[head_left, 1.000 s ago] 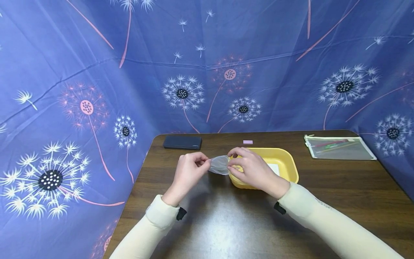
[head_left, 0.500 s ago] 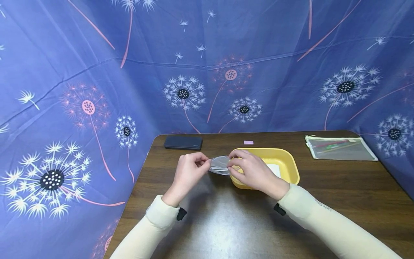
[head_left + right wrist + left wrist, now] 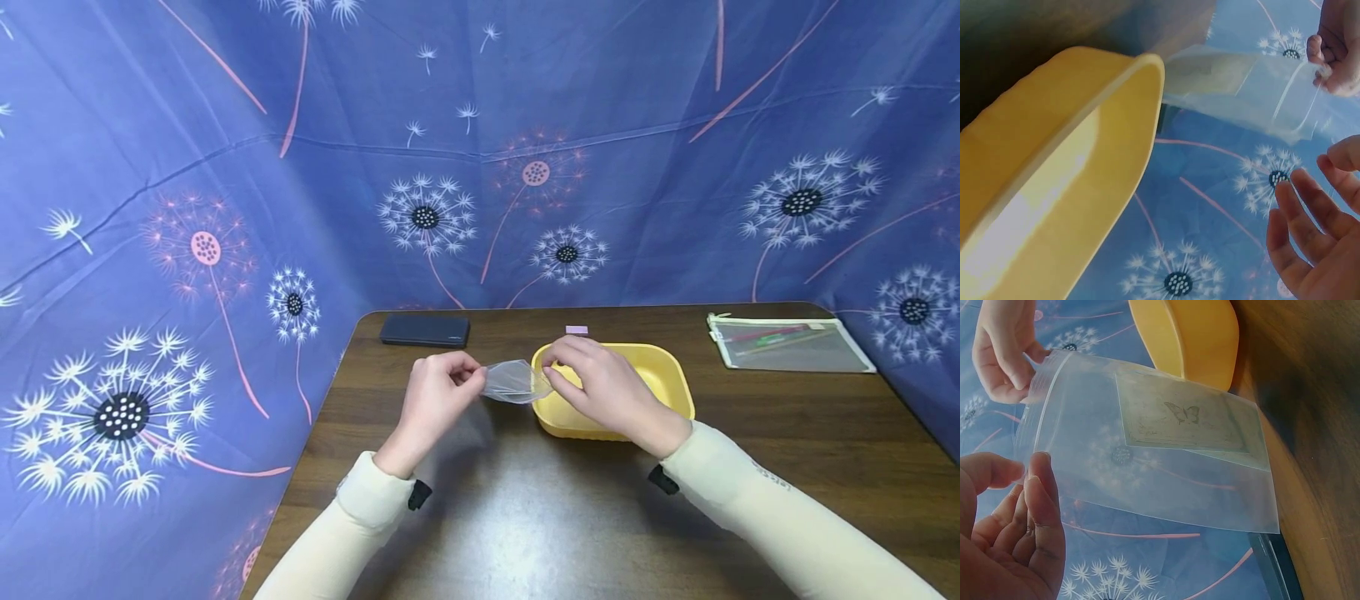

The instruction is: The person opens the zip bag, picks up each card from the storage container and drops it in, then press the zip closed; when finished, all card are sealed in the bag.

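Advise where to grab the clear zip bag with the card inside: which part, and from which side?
Pinch the zip rim at its two corners, one from each side. The clear bag is held in the air with the card at the closed end, so the rim end is empty film with a stiffer edge. The left hand pinches it there.

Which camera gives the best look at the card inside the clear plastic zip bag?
The left wrist view: the pale card with a butterfly print shows plainly through the clear plastic zip bag. The right wrist view shows only a pale patch in the bag. In the head view the bag is too small to show the card.
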Demonstrator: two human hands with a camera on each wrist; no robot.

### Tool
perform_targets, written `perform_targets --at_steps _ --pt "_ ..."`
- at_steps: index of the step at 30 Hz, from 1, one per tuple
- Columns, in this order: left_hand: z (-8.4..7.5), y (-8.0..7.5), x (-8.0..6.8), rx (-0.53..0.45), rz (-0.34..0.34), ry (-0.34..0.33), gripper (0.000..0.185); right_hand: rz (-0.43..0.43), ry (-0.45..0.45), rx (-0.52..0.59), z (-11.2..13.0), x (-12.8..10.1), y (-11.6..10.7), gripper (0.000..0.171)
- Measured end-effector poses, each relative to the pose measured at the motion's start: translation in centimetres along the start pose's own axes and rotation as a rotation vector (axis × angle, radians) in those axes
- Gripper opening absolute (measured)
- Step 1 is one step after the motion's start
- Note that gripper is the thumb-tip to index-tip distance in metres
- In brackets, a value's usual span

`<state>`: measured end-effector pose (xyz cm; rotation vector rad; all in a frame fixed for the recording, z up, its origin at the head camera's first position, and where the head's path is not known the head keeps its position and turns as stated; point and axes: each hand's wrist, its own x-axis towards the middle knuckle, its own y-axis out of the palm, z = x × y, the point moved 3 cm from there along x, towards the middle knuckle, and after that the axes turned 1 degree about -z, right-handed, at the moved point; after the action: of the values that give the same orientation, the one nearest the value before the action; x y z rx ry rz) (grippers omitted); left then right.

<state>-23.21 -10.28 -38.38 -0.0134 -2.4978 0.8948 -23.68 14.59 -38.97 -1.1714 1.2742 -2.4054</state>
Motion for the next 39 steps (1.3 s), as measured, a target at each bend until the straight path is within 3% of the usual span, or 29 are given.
perform_targets --at_steps 13,31,39 --pt "0.1 0.0 0.1 0.009 -0.008 0.004 0.012 0.001 0.053 -0.045 -3.2 -1.0 -1.0 0.006" --pt "0.1 -0.1 -0.1 -0.004 -0.002 -0.002 0.012 0.228 0.253 -0.156 -8.9 -3.4 -0.4 0.009" --pt "0.0 -0.1 -0.2 -0.007 0.004 -0.002 0.012 0.299 0.266 -0.154 -10.8 -4.5 0.3 0.017"
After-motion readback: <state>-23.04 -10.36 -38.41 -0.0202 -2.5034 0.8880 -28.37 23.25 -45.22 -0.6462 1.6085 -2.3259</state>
